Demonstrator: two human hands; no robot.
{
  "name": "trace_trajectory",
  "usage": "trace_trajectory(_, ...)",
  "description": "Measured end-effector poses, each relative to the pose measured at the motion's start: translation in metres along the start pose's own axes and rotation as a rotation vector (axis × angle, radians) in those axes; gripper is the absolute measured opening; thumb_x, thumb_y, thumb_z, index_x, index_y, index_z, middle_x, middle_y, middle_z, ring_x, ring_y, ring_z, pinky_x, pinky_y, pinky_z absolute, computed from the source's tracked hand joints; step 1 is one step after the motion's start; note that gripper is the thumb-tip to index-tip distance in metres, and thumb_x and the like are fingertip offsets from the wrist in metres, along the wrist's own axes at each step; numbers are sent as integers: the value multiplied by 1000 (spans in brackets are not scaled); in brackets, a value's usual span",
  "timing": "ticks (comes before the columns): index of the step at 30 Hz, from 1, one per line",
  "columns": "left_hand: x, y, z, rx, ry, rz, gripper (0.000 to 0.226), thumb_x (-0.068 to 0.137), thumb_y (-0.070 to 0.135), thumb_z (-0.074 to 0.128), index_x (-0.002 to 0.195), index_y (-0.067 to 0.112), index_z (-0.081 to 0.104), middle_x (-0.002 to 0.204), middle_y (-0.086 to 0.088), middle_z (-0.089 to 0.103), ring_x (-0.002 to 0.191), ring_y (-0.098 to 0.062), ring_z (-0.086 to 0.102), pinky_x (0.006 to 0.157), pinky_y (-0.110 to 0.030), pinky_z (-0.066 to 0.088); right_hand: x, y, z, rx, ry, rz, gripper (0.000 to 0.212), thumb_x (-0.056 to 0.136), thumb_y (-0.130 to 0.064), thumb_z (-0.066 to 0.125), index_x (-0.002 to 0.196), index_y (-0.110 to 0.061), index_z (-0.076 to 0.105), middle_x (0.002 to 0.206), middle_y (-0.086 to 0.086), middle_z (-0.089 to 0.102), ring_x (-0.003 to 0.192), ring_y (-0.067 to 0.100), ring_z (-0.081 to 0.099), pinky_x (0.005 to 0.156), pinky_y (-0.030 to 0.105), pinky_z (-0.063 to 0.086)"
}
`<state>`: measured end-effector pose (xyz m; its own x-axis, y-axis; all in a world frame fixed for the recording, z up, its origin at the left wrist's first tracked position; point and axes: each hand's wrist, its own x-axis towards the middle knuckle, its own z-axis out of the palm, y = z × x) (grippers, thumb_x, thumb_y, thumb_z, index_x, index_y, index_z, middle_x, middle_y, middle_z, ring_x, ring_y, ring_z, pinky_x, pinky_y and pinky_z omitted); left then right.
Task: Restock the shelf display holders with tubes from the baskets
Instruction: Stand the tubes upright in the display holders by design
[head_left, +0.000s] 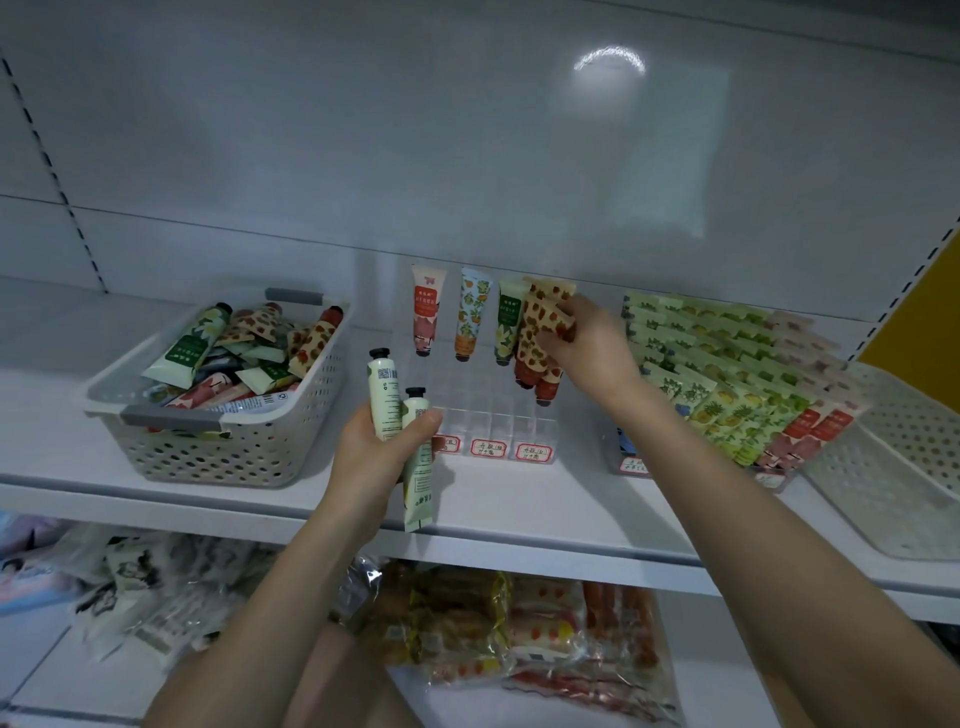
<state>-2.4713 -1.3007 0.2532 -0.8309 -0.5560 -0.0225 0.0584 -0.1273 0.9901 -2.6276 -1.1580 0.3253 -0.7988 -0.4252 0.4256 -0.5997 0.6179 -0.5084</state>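
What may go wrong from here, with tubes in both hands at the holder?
The right hand pinches several strawberry tubes over the clear holder; one might slip or enter a wrong slot. It also works close to three standing tubes and might knock them. The left hand holds two green tubes; the lower one might drop.

Below lie clear-wrapped packets (519, 629), some red-printed.

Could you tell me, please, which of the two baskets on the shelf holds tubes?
The white basket with grey handles at the left end of the shelf, heaped with tubes; the translucent basket at the far right shows none inside.
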Motion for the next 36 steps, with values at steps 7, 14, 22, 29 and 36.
trace_trajectory(7, 3, -3, -4, -9, 2, -27, 17, 82, 22, 67, 95, 17, 58, 95, -11, 67, 91, -27, 65, 80, -38, 53, 6, -4, 12, -124, -92, 8, 36, 93, -14, 53, 125, 2, 47, 119, 21, 57, 105, 34, 57, 84, 37, 46)
trace_trajectory(14, 6, -7, -6, -9, 3, -22, 14, 83, 21, 67, 95, 18, 59, 97, -13, 67, 91, -27, 66, 83, -40, 52, 14, -13, 5, -185, -60, 8, 22, 97, -11, 44, 106, 3, 57, 102, 20, 60, 90, 33, 58, 75, 38, 47)
trace_trajectory(22, 10, -13, 0, 0, 18, -66, 34, 82, 25, 68, 110, 10, 55, 102, -14, 65, 92, -25, 65, 77, -35, 51, 20, -14, 10, -231, -84, 28, 22, 97, -5, 39, 99, 5, 58, 99, 22, 60, 88, 36, 59, 77, 45, 49)
trace_trajectory(29, 13, -9, 11, -15, -5, -55, 31, 84, 22, 66, 110, 9, 56, 93, -8, 66, 73, -13, 67, 80, -38, 53, 20, -7, 11, -221, -58, 14, 22, 97, -10, 41, 99, 3, 59, 95, 20, 61, 80, 34, 60, 74, 48, 51)
trace_trajectory(36, 11, -6, 18, -41, -34, -51, 30, 84, 20, 66, 109, 7, 55, 94, -12, 64, 73, -14, 66, 68, -29, 49, 22, -5, 12, -194, -70, 38, 21, 96, -8, 42, 101, 4, 60, 96, 19, 63, 82, 34, 62, 77, 50, 51)
